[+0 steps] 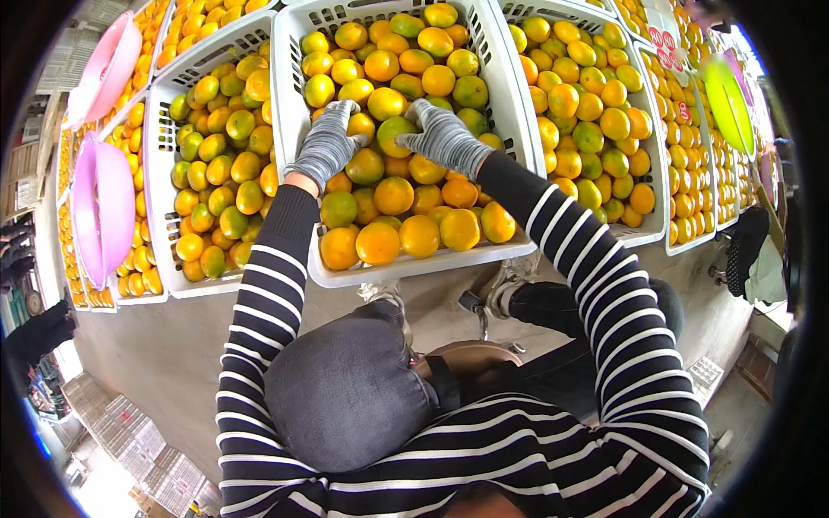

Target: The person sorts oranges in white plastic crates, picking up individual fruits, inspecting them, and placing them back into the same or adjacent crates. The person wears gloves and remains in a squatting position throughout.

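Observation:
Right in front of me stands a white slatted plastic crate (pixel 424 264) full of orange and green-tinged mandarins. Both my hands wear grey knitted gloves and reach into its middle. My left hand (pixel 327 144) has its thumb and fingers around an orange mandarin (pixel 362 127). Just beside it, my right hand (pixel 447 139) grips a greenish mandarin (pixel 392 137) from the right side. Along the near edge lies a row of larger orange mandarins (pixel 420 236). The undersides of the two gripped fruits are hidden.
More filled crates stand close on the left (pixel 210 289) and right (pixel 654 217). A pink basin (pixel 110 61) and a purple basin (pixel 103 207) rest on crates far left. A lime-green basin (pixel 728 103) is far right. My knees and a stool (pixel 476 351) are below.

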{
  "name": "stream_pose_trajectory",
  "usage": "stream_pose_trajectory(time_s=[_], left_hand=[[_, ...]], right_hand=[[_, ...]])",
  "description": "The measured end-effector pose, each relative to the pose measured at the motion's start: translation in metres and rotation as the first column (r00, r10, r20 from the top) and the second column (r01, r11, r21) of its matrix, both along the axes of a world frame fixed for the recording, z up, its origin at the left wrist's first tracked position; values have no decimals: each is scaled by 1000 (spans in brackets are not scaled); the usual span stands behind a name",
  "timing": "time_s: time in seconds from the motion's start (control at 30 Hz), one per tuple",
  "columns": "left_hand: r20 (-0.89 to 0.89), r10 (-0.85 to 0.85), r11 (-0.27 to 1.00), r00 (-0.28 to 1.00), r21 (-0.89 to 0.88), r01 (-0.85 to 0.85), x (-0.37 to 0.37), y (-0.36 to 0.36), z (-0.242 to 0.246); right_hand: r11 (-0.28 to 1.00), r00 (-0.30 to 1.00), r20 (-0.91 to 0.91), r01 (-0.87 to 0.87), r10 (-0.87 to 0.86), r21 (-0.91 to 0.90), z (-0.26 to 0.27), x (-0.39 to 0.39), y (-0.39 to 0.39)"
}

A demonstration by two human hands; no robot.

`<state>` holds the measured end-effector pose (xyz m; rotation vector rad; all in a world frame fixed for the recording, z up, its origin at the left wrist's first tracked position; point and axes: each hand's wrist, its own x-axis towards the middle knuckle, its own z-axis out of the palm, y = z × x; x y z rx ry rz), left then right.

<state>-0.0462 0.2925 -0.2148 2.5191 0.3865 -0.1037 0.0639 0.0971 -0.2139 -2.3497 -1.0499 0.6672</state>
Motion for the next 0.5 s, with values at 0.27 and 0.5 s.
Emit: stream_pose_trajectory(time_s=[0.27, 0.5], left_hand=[[268, -91, 990, 959, 128, 58, 22, -11, 4], [39, -369, 794, 929, 532, 293, 35, -36, -19]], right_hand=[[999, 986, -165, -1, 7, 34, -25, 7, 2], [962, 992, 123, -45, 12, 269, -7, 78, -45]])
